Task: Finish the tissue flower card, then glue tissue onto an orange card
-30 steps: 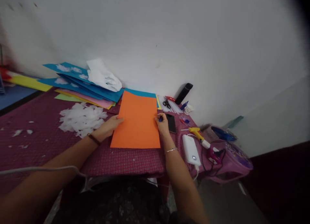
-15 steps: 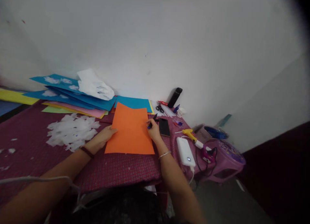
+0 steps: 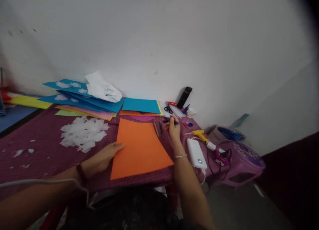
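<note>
My left hand (image 3: 108, 155) grips the left edge of an orange paper sheet (image 3: 141, 150), thumb on top. The sheet lies at the table's front, its near right corner reaching towards my right wrist. My right hand (image 3: 173, 128) is closed round a dark blue pen (image 3: 176, 122), beyond the sheet's right edge. A brown pencil (image 3: 156, 128) and a dark pen (image 3: 160, 129) lie between the sheet and that hand. The black phone seen earlier is now hidden by my right hand.
White torn tissue (image 3: 83, 132) is heaped left of the sheet. Blue sheets (image 3: 97, 104) with white tufts stand behind it. Scissors (image 3: 168, 110), a black bottle-like object (image 3: 184, 97), a yellow glue gun (image 3: 200, 135) and a cabled white power bank (image 3: 196, 153) lie to the right.
My right hand has left the orange sheet and moved right with the pen. The sheet has come nearer and turned, uncovering the pencil and dark pen. The view has shifted slightly.
</note>
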Motion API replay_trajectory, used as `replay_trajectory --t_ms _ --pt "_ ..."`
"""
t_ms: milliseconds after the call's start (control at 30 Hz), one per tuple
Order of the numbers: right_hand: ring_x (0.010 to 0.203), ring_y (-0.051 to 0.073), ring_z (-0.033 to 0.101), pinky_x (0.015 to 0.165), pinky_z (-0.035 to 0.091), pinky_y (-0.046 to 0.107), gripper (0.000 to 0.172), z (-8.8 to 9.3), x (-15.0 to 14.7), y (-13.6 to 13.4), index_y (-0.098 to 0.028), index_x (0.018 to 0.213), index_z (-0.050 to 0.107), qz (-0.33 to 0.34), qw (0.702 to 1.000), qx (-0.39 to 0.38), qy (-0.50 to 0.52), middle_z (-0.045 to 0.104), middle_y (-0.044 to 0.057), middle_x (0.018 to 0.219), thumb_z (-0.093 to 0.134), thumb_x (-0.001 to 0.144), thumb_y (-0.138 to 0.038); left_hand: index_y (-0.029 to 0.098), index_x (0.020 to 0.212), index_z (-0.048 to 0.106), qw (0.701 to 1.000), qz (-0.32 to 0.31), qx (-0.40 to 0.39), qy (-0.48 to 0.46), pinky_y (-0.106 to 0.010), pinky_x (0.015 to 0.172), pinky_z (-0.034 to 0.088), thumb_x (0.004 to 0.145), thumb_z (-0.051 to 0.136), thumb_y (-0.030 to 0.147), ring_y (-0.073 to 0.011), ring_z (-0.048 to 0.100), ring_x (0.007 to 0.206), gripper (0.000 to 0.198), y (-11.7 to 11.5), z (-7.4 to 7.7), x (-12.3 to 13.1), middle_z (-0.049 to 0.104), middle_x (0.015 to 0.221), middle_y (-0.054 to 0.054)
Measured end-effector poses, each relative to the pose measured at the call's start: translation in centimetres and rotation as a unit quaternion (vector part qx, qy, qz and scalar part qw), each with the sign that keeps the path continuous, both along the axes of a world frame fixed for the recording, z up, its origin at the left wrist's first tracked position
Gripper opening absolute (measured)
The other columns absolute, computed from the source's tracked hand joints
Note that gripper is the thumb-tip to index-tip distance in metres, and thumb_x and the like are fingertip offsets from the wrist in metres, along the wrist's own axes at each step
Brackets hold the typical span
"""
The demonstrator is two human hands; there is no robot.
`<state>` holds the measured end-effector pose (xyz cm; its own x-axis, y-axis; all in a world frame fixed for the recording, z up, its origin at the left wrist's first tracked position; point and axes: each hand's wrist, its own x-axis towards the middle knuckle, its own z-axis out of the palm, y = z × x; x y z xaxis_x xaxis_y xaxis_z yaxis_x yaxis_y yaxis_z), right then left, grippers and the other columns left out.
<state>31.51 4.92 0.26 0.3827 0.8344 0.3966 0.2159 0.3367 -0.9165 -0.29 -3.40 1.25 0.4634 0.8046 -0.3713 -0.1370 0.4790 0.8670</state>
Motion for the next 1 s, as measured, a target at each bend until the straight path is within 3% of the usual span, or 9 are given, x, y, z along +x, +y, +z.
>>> replay_trajectory --t_ms 67,133,200,267,367,500,600,733,1000 --pt "0.042 0.01 0.047 0.041 0.031 0.027 0.044 0.2 0.3 -0.1 -0.022 0.111 0.047 -0.007 1.0 0.01 0.022 0.061 -0.003 0.061 0.042 0.093 -0.062 0.022 0.1 0.063 0.996 -0.001 0.03 0.083 -0.034 0.064 0.055 0.081 0.066 0.044 -0.0232 0.07 0.069 0.03 -0.3 -0.2 -1.2 0.072 0.079 -0.006" --pt "0.043 0.01 0.047 0.041 0.032 0.026 0.044 0.5 0.1 -0.2 -0.022 0.108 0.05 -0.002 0.998 0.019 0.056 0.062 -0.002 0.064 0.047 0.091 -0.062 0.021 0.116 0.058 0.963 0.031 0.138 0.228 -0.033 0.057 0.052 0.082 0.062 0.045 -0.0221 0.065 0.061 0.042 -0.3 -0.2 -2.7 0.068 0.076 -0.004" --pt "0.044 0.01 0.048 0.041 0.035 0.025 0.042 0.8 -0.6 -0.5 -0.021 0.102 0.054 0.02 0.996 0.019 0.09 0.064 -0.002 0.066 0.054 0.087 -0.06 0.02 0.124 0.057 0.87 0.04 0.322 0.372 -0.037 0.066 0.054 0.083 0.06 0.039 -0.0254 0.067 0.073 0.045 -0.6 0.1 -3.8 0.069 0.087 -0.007" --pt "0.045 0.01 0.049 0.042 0.038 0.024 0.038 1.1 -1.8 -0.8 -0.022 0.095 0.054 0.054 0.993 0.003 0.108 0.063 -0.003 0.064 0.063 0.082 -0.056 0.02 0.116 0.064 0.756 -0.017 0.48 0.445 -0.043 0.086 0.053 0.089 0.052 0.031 -0.0296 0.067 0.097 0.031 -1.7 0.4 -4.0 0.069 0.106 -0.013" --pt "0.039 0.009 0.042 0.04 0.038 0.023 0.037 1.1 -4.2 -0.9 -0.024 0.086 0.049 0.116 0.986 -0.034 0.114 0.05 -0.011 0.05 0.072 0.072 -0.05 0.02 0.1 0.068 0.668 -0.185 0.57 0.442 -0.039 0.09 0.052 0.093 0.043 0.019 -0.0257 0.066 0.1 0.026 -4.1 0.6 -1.9 0.07 0.11 -0.012" --pt "0.032 0.008 0.033 0.038 0.039 0.022 0.033 0.3 -7.6 -0.3 -0.025 0.08 0.048 0.198 0.969 -0.095 0.112 0.036 -0.015 0.039 0.069 0.074 -0.05 0.02 0.112 0.065 0.594 -0.271 0.652 0.386 -0.038 0.102 0.047 0.097 0.05 0.024 -0.0224 0.061 0.111 0.021 -5.7 0.3 1.9 0.068 0.117 -0.008" --pt "0.032 0.01 0.043 0.035 0.036 0.022 0.029 0.0 -9.5 0.6 -0.022 0.078 0.056 0.254 0.95 -0.148 0.103 0.051 -0.008 0.042 0.067 0.076 -0.049 0.018 0.118 0.063 0.563 -0.321 0.671 0.36 -0.04 0.109 0.042 0.101 0.05 0.035 -0.0231 0.057 0.119 0.027 -4.6 -0.3 3.5 0.066 0.126 -0.008" --pt "0.039 0.014 0.056 0.038 0.041 0.024 0.025 0.0 -11.2 1.8 -0.019 0.085 0.063 0.302 0.928 -0.192 0.103 0.07 0.003 0.06 0.063 0.078 -0.043 0.017 0.133 0.056 0.55 -0.364 0.674 0.334 -0.044 0.116 0.036 0.101 0.047 0.042 -0.0267 0.051 0.133 0.042 -2.0 -1.6 3.3 0.057 0.145 -0.011" --pt "0.044 0.01 0.036 0.045 0.027 0.023 0.014 -2.1 -11.9 1.5 -0.023 0.071 0.05 0.18 0.97 -0.142 0.086 0.041 -0.01 0.051 0.061 0.073 -0.031 0.016 0.143 0.049 0.558 -0.434 0.656 0.263 -0.046 0.119 0.032 0.101 0.047 0.044 -0.0272 0.046 0.14 0.05 1.1 -1.4 1.7 0.054 0.15 -0.012"
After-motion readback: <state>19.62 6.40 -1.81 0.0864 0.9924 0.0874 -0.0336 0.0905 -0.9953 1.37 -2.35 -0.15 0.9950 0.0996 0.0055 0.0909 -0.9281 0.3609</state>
